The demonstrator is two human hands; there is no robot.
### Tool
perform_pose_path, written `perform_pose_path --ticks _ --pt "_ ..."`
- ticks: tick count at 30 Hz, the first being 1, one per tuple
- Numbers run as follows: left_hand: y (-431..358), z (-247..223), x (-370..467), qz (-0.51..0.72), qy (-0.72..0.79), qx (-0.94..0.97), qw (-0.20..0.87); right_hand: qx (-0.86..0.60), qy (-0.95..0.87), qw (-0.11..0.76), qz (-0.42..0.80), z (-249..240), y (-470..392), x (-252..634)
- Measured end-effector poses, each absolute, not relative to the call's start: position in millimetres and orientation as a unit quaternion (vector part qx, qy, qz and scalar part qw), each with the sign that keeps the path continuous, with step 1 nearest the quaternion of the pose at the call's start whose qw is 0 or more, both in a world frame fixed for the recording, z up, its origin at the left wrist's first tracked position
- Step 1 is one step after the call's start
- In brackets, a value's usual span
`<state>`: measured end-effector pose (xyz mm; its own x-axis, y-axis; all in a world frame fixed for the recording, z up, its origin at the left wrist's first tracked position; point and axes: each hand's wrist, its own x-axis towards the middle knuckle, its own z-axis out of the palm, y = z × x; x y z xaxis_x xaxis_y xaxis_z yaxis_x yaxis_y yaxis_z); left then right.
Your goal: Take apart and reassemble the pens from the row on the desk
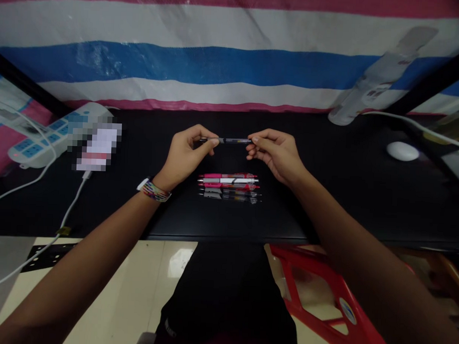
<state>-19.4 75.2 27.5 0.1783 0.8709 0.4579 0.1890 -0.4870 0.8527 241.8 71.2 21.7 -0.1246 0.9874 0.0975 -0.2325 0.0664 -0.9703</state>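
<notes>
Black-clothed lap (228, 302) is right under the lens, with both bare forearms stretching past it toward the desk. Anyway, main thing: one slim dark pen (236, 140) with a grey grip section, held sideways out over the middle of the desk, between the two hands. Left hand (188, 150) has thumb and index pinched closed on the grey-grip end; right hand (277, 151) has thumb and fingertip closed on the other end, remaining fingers loosely curled. Can't tell how high it is off the surface.

Just on the near side of it is a neat row of pens (228, 180) lying parallel: pinkish-red ones, a white one, and dark see-through stuff at the near edge that I can't count. All on a black desk (345, 191). Woven multicolour bracelet (156, 191) on the left wrist.

Further out: pixelated phone (98, 145) on a white cable (74, 199), next to a power strip (65, 131). Over right, a white mouse (402, 151) and a clear bottle (379, 79). Striped sheet (233, 67) behind, red stool (362, 322) below.
</notes>
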Motion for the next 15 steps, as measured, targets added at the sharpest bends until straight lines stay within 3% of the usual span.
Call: perform_pose_path --ticks 8,15 --pt "74.3 34.1 -18.7 0.503 0.392 0.743 0.203 -0.385 -0.49 0.524 0.581 30.4 66.2 245.9" --pt "71.7 34.4 -20.4 0.455 0.399 0.774 0.183 -0.389 -0.512 0.539 0.544 27.8 65.5 245.8"
